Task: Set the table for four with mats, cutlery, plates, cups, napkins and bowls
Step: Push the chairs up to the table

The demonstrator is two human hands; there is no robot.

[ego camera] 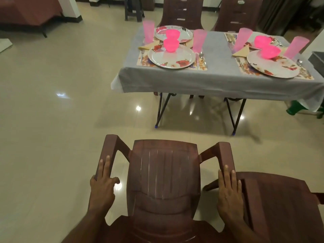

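I stand behind a brown plastic armchair (163, 172) on the tiled floor, a little short of the table (215, 74) with its grey cloth. My left hand (102, 186) holds the left armrest, thumb hooked round its inner side. My right hand (229, 192) lies on the right armrest with straight fingers; its thumb is hidden. The table carries floral mats (145, 60), floral plates (171, 58), pink bowls (171, 45) on the plates, tall pink cups (199, 41), folded napkins (149, 45), a fork (142, 54) and a spoon (201, 55).
A second brown chair (273, 199) stands close at my right. Two more chairs (182, 13) stand behind the table. A green stool (298, 109) sits under its right end, a dark crate (317, 57) beside it. Open floor lies to the left.
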